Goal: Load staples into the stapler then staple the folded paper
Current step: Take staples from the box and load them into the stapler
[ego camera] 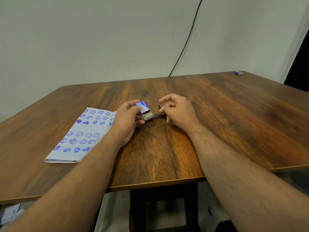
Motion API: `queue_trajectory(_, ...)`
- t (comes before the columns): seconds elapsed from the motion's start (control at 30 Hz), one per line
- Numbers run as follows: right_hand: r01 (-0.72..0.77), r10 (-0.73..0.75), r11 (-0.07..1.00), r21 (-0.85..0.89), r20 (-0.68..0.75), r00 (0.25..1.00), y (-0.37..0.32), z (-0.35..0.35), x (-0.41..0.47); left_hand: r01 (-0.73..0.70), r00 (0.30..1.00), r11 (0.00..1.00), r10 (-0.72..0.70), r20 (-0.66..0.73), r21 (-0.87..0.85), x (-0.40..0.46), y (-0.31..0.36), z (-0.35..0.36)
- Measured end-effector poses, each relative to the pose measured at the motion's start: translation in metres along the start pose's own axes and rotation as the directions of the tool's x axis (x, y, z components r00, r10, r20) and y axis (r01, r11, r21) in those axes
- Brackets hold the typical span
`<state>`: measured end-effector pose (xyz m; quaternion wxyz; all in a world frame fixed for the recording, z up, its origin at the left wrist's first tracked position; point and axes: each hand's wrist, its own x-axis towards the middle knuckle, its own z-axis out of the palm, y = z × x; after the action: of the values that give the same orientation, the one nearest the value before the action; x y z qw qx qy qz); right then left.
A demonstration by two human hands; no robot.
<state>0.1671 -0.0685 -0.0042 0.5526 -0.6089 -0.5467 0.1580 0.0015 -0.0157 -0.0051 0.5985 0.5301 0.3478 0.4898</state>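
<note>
Head view: staple loading under way at table centre.
Left hand pinches staple box, tray slid out; right hand fingertips pinch staple strip beside stapler. Strip looks light, brittle: hold its sides. Folded paper at 9 o'clock.

The wooden table lies bare in front of the two hands out to its far edge and across its whole right side, save a small blue box at the far right corner. On the left, the folded paper covers the surface, its right edge just beside the left hand. Between the left hand and the right hand, the staple box and the stapler fill the narrow gap. Bare wood lies between the forearms at the near edge.
</note>
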Motion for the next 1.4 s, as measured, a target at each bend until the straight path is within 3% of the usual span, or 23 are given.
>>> queue_trajectory(0.2, -0.009, 0.011, 1.000, 0.018, -0.111, 0.994, -0.003, 0.003, -0.007, 0.016, 1.000, 0.999, -0.016, -0.016, 0.027, 0.003, -0.002, -0.001)
queue_trajectory(0.37, 0.202, -0.225, 0.961, -0.189, -0.108, 0.968, -0.004, 0.018, -0.009, 0.006, 0.998, 1.000, -0.007, -0.062, -0.008, 0.003, -0.002, -0.001)
queue_trajectory(0.53, 0.289, -0.310, 0.921, -0.263, -0.044, 0.950, -0.007, 0.020, -0.011, 0.006, 1.000, 0.999, -0.005, -0.023, 0.048, 0.002, -0.001, -0.002)
queue_trajectory(0.7, 0.292, -0.308, 0.920, -0.261, -0.023, 0.951, -0.012, 0.016, -0.015, 0.002, 0.999, 0.998, 0.001, -0.044, 0.063, 0.004, -0.003, -0.003)
queue_trajectory(0.9, 0.380, -0.353, 0.861, -0.339, 0.141, 0.925, -0.013, 0.012, -0.014, -0.004, 1.000, 0.981, 0.006, -0.007, 0.196, 0.008, -0.007, -0.004)
queue_trajectory(1.03, 0.413, -0.377, 0.828, -0.379, 0.168, 0.911, -0.015, 0.012, -0.014, 0.015, 1.000, 0.974, -0.015, -0.003, 0.226, 0.009, -0.007, -0.005)
queue_trajectory(1.4, 0.350, -0.308, 0.889, -0.295, 0.180, 0.934, -0.019, 0.009, -0.014, 0.015, 0.999, 0.962, -0.028, 0.041, 0.273, 0.007, -0.004, -0.003)
